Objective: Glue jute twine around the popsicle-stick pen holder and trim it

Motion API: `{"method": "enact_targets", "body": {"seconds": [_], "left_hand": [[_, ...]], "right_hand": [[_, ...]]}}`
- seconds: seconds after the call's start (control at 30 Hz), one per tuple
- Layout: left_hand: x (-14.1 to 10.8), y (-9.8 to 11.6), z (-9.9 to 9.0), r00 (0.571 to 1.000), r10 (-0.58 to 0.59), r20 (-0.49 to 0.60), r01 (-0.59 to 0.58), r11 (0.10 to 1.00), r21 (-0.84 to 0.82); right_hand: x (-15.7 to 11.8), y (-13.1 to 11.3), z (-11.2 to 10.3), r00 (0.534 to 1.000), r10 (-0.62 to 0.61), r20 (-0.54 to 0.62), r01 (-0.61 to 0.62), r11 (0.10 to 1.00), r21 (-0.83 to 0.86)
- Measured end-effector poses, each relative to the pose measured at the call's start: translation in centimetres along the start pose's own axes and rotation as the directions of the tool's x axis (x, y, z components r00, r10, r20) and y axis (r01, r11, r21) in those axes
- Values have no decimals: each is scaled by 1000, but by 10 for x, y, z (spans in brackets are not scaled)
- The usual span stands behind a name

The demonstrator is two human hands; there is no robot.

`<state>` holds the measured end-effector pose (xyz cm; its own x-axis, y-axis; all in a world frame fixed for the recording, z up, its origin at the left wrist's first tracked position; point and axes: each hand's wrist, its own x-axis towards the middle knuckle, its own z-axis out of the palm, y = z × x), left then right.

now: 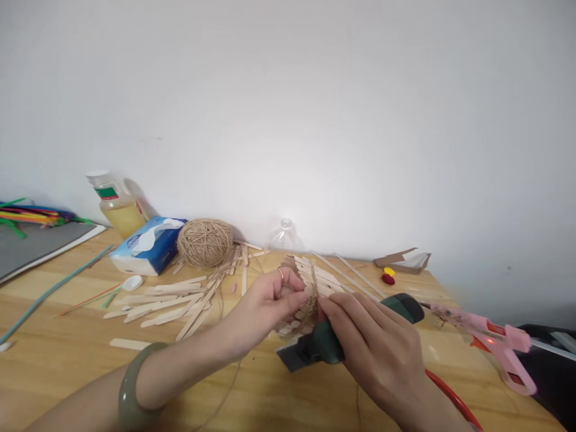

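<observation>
A piece made of overlapping wooden craft sticks [327,276] lies at the middle of the table, with brown twine [314,288] running over it. My left hand [281,297] pinches at the twine on its left side, thumb and forefinger together. From the right, my right hand [375,348] is closed around a dark green tool with a flat dark blade [294,355], its fingertips touching the twine and sticks. The blade points down to the left. Part of the stick piece is hidden behind my hands.
Loose craft sticks [168,303], a twine ball [206,242], a tissue box [148,245] and a bottle [117,207] stand left. A clear plastic dome [283,235] is behind. A pink glue gun [499,339] lies right, near a torn carton [402,260].
</observation>
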<state>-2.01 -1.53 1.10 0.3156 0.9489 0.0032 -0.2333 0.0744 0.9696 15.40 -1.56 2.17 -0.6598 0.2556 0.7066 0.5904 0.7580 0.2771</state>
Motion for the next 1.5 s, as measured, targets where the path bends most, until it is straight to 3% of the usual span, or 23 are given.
{"method": "enact_targets", "body": {"seconds": [0.3, 0.43, 0.5, 0.57, 0.63, 0.73, 0.83, 0.93, 1.03, 1.3, 1.5], "left_hand": [[0, 6, 2, 999, -31, -8, 31, 999, 29], [-1, 6, -1, 998, -60, -34, 61, 997, 50], [-2, 6, -3, 994, -87, -58, 91, 994, 57], [-2, 5, -4, 991, -109, -74, 113, 992, 55], [-2, 6, -5, 989, -113, -93, 117, 992, 42], [-1, 8, -4, 990, -84, -116, 88, 996, 31], [-2, 13, -4, 991, -65, -115, 74, 994, 77], [-1, 17, -4, 989, -70, -133, 89, 985, 145], [-1, 18, -4, 986, -83, -148, 109, 978, 179], [4, 15, -3, 988, -100, -120, 131, 950, 284], [6, 12, -3, 989, -102, -108, 125, 964, 236]], "right_hand": [[-3, 2, 3, 990, 141, -24, -137, 980, 144], [-5, 12, 1, 979, 204, -21, -202, 976, 77], [-5, 22, -5, 945, 322, -52, -323, 946, -16], [-5, 31, -12, 882, 460, -100, -469, 879, -88], [-5, 38, -18, 849, 518, -103, -528, 841, -119], [-6, 39, -21, 907, 421, -16, -420, 902, -102], [-5, 31, -15, 958, 268, 96, -278, 955, 104], [-1, 21, -7, 971, 212, 114, -239, 907, 346], [2, 15, -1, 973, 193, 126, -229, 860, 456], [-4, 11, 9, 956, 204, 212, -273, 883, 381], [-5, 7, 17, 973, 163, 163, -209, 922, 327]]}}
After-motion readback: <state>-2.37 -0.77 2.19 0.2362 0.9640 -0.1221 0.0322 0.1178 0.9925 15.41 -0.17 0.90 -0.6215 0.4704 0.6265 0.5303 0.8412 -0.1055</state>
